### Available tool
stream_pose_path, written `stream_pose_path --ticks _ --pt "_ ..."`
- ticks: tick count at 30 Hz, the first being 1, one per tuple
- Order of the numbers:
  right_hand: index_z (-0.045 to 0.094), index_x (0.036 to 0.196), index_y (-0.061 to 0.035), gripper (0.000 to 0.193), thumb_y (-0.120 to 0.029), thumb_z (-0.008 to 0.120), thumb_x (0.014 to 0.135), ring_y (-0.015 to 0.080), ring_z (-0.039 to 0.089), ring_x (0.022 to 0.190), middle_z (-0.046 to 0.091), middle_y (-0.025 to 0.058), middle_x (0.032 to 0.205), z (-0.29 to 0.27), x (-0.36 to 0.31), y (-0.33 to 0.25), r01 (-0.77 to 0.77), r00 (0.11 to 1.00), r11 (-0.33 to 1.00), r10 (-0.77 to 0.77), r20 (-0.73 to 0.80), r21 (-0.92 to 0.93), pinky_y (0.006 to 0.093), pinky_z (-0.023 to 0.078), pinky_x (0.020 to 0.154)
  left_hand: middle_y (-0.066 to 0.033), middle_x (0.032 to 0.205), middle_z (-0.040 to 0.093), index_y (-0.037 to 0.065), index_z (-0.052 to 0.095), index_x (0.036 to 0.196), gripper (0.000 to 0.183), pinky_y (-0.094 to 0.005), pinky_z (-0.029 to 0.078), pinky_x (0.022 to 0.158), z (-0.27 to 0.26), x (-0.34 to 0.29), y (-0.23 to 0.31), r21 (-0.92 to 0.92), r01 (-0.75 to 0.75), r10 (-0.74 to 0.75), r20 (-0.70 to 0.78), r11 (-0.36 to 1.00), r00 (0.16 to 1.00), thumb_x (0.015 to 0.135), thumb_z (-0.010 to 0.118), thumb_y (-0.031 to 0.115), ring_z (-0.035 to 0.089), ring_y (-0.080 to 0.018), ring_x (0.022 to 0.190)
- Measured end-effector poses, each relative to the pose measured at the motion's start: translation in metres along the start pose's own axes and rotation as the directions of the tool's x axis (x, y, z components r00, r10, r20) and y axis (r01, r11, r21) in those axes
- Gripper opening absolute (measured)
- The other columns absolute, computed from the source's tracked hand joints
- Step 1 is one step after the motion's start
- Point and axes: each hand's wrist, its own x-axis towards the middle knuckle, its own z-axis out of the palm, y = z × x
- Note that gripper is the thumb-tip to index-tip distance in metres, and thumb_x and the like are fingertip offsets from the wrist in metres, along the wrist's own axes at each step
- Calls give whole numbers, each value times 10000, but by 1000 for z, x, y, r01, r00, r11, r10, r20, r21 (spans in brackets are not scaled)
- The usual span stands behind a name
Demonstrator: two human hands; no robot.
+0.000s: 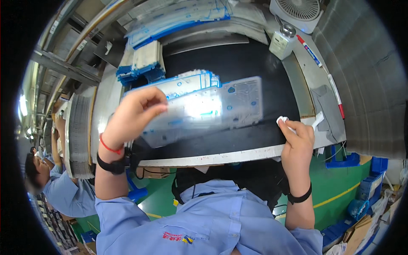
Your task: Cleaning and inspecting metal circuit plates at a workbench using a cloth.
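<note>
A clear, thin plastic panel (242,104) with cutouts and blue marks lies tilted over the black work surface, its left part smeared and a bright reflection in its middle. My left hand (142,111) is over the panel's left end, fingers curled and thumb and forefinger close together. Whether they pinch the panel or something thin cannot be made out. To the right of the panel, my right hand (298,138) grips a crumpled white wipe (282,120), which sticks out at the fingertips and on the hand's far side. Behind the panel lie stacked blue-edged panels (187,82).
More blue-edged pieces (142,59) are stacked at the back left, with large sheets (178,21) behind. A pump bottle (282,42), a fan (297,12), a red marker (309,50) and a white marker (335,94) stand or lie at right. A co-worker (63,187) sits at left.
</note>
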Motion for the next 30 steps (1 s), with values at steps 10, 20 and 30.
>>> stream_pose_path --ticks 10,20,30 --pt "815 1174 -131 406 47 653 848 263 610 992 732 17 1108 -2 1 1 24 999 999 -23 -35 24 394 451 876 -105 1001 729 52 699 1248 292 -365 539 875 -133 183 -41 590 53 135 -271 806 953 1071 602 263 675 -231 946" --pt "826 1136 -126 386 40 668 825 258 609 975 729 10 1079 -3 2 0 2 999 1000 -1 -36 16 398 449 855 -174 1537 569 168 545 1535 550 -456 428 1177 -138 243 -59 754 335 110 -471 564 875 1056 574 437 522 -400 1418" --pt "820 1153 -130 391 38 673 832 258 604 967 727 9 1078 -1 3 -2 25 999 999 -24 -44 29 389 444 854 -215 1488 584 64 551 1498 559 -439 403 1194 -103 182 -55 769 -98 399 -214 632 892 1026 687 329 523 -385 1402"
